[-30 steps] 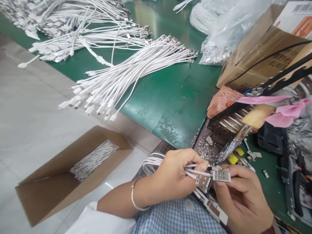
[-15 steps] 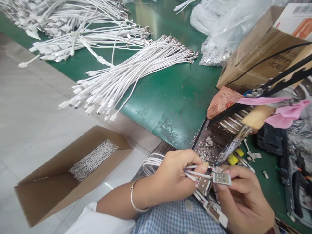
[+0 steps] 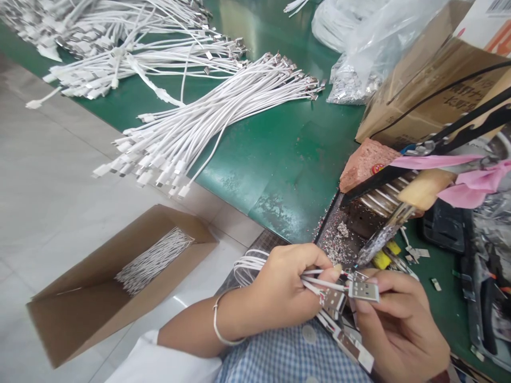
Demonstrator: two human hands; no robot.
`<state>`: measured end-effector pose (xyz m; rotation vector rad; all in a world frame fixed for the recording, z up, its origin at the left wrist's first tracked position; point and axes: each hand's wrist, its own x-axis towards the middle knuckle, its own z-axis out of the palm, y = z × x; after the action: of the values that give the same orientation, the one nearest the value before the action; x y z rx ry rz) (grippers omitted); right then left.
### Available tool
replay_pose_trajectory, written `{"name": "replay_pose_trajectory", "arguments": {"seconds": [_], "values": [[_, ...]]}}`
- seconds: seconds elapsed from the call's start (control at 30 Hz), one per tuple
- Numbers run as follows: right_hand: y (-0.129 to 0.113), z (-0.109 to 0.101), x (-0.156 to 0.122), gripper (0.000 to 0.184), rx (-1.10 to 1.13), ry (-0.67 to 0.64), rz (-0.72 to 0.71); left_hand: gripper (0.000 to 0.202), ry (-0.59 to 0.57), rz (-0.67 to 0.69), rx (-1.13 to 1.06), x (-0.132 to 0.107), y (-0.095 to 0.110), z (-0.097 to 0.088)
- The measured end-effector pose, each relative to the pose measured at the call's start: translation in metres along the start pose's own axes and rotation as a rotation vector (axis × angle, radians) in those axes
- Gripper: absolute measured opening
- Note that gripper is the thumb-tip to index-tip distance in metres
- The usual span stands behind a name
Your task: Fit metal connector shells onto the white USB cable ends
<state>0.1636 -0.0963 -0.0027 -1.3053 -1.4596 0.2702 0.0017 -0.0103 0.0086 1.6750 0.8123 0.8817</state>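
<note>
My left hand is closed round several white cables, whose stripped ends point right from thumb and fingertips. Between the thumb and fingers of my right hand is a metal USB plug, its back end meeting the wire ends of one cable. Just above that joint sits the tip of a soldering iron, fixed at a slant. Other cables in the bunch hang below with metal USB plugs on their ends. Whether the iron touches the wires is too small to tell.
Bundles of white cables lie on the green table. An open cardboard box with cables stands on the floor at left. A pinkish block, a carton and a plastic bag of metal plugs are beyond the iron.
Both hands keep nearly the same hold, with the plug still at the iron's tip. The view has shifted slightly; nothing was taken up or let go.
</note>
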Motion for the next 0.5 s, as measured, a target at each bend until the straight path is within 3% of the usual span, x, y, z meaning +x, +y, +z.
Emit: {"name": "replay_pose_trajectory", "arguments": {"seconds": [0.5], "values": [[0.0054,0.0008,0.001,0.024,0.014,-0.003,-0.054,0.016,-0.009,-0.029,-0.004,-0.0001,0.0009,-0.0002]]}}
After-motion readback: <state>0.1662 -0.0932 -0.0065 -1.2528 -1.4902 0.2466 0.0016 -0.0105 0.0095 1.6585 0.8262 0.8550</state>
